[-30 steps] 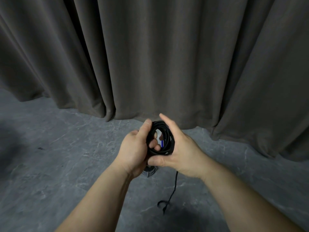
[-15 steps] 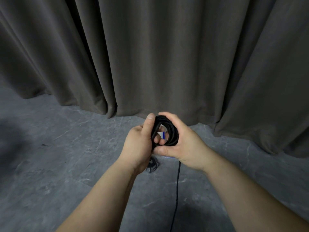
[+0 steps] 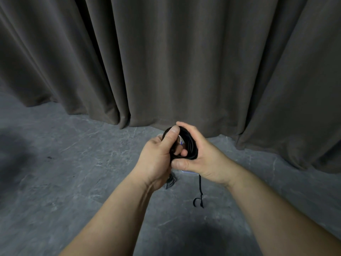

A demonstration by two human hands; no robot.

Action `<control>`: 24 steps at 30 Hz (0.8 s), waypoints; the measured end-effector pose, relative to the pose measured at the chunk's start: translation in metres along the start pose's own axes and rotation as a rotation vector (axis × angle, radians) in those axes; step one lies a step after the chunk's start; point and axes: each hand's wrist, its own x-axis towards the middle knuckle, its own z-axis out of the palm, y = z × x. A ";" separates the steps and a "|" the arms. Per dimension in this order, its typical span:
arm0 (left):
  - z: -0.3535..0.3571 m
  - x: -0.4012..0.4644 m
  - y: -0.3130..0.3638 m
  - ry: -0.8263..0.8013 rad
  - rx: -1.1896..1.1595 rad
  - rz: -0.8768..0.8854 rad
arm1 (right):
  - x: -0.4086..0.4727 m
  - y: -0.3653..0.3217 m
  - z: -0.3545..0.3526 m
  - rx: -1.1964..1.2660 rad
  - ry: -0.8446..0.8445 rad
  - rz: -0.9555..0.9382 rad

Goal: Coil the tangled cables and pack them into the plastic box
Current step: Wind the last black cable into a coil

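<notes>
Head: black cable coil (image 3: 190, 146) clasped between both hands' grip.

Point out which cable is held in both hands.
The black coiled cable, gripped by left hand and right hand; the grey cable lies on the floor below.

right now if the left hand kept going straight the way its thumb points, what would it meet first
Probably the curtain. The left hand grips the black cable coil, thumb pointing up and away over the coil's top. Nothing else shows in that line, though depth is unclear.
</notes>
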 end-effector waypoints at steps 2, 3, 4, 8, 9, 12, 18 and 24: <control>0.000 0.002 -0.003 0.024 -0.027 0.006 | 0.001 0.003 0.004 -0.024 0.036 0.005; 0.000 0.003 -0.003 0.029 -0.029 0.005 | 0.002 0.004 0.006 -0.023 0.057 0.005; -0.001 0.003 -0.003 0.021 -0.020 0.006 | 0.002 0.004 0.005 -0.012 0.070 0.002; -0.007 0.003 0.002 -0.140 0.015 -0.045 | 0.001 0.001 -0.003 0.029 0.074 -0.005; -0.008 0.002 0.004 -0.169 0.017 -0.058 | 0.001 0.001 -0.004 0.023 0.070 -0.002; -0.005 0.000 0.003 -0.131 0.057 -0.049 | 0.000 0.003 -0.003 -0.042 0.038 0.028; 0.000 -0.003 0.010 -0.040 -0.014 -0.124 | 0.000 0.002 -0.004 -0.045 0.005 0.046; 0.000 -0.002 0.011 -0.030 -0.068 -0.204 | -0.001 0.003 -0.004 -0.005 -0.019 0.040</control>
